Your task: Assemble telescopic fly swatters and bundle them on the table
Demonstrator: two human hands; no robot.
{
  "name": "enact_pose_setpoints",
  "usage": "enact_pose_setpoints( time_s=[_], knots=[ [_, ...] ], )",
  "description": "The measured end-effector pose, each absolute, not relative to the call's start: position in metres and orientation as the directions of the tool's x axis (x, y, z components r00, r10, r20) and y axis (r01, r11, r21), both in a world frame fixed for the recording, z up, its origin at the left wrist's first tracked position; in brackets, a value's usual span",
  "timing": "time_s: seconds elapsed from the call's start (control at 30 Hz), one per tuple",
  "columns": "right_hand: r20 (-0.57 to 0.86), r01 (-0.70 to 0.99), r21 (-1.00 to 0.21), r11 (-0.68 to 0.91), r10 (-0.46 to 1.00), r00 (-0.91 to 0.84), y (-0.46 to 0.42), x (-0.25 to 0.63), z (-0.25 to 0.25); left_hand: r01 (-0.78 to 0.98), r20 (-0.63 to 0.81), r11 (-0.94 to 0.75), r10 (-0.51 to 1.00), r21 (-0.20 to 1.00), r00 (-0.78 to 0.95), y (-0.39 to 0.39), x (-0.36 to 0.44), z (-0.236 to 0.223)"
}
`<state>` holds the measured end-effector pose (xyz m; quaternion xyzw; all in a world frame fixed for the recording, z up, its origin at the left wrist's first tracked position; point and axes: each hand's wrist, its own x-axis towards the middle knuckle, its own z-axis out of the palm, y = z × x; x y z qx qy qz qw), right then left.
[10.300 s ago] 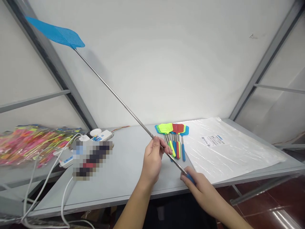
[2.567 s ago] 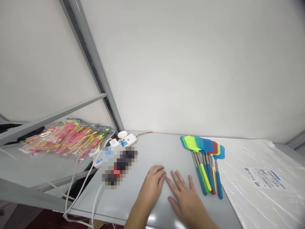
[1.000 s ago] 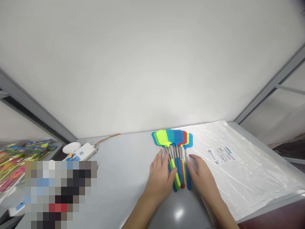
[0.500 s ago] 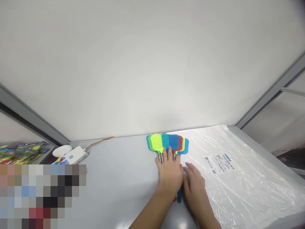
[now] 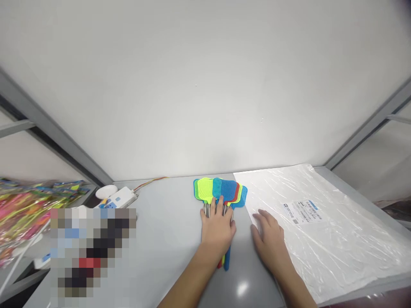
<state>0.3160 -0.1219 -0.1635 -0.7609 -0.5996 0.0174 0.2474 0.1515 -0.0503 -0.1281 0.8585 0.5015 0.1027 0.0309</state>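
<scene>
Several plastic fly swatters point(image 5: 227, 189), blue, green, yellow and red with metal shafts, lie overlapped in a fan on the grey table. On top of their shafts my left hand point(image 5: 217, 229) rests palm down, its fingers spread toward the heads. The handle ends show below this hand; its palm hides the middle part. My right hand point(image 5: 269, 237) is to the right, apart from the swatters, holding nothing visible. Its fingers are apart and slightly bent, near the left edge of a white plastic bag point(image 5: 340, 248).
A printed label point(image 5: 302, 212) is on the bag. At left are a white power strip point(image 5: 120, 199), a round white object point(image 5: 106, 191) and a blurred-out patch point(image 5: 96, 248). Colourful packaged goods point(image 5: 22, 218) lie beyond the left frame post. A white wall point(image 5: 205, 94) stands behind the table.
The fly swatters and my left hand have shifted left, away from the bag. My right hand has come away from beside them to the right. The view has turned slightly left.
</scene>
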Motion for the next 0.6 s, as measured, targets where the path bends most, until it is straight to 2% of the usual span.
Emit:
enact_pose_setpoints(
  time_s=[0.2,0.27,0.37,0.47,0.6],
  knots=[
    [0.283,0.959,-0.243,-0.144,0.935,0.212,-0.127,0.309,-0.164,0.912,0.133,-0.381,0.922,0.152,0.363,-0.053,0.09,-0.123],
    [0.294,0.973,-0.203,-0.108,0.941,0.166,-0.129,0.301,-0.164,0.916,0.129,-0.33,0.943,0.227,0.307,-0.05,0.068,-0.12],
    [0.296,0.985,-0.174,-0.004,0.954,0.056,-0.129,0.281,-0.165,0.868,0.134,-0.256,0.966,0.425,0.219,-0.044,0.042,-0.117],
    [0.24,0.969,-0.198,0.147,0.966,-0.097,-0.125,0.252,-0.161,0.816,0.138,-0.206,0.978,0.54,0.156,-0.039,0.031,-0.116],
    [0.087,0.905,-0.343,0.25,0.968,-0.235,-0.108,0.216,-0.144,0.722,0.128,-0.141,0.989,0.677,0.073,-0.038,0.032,-0.114]
  ],
)
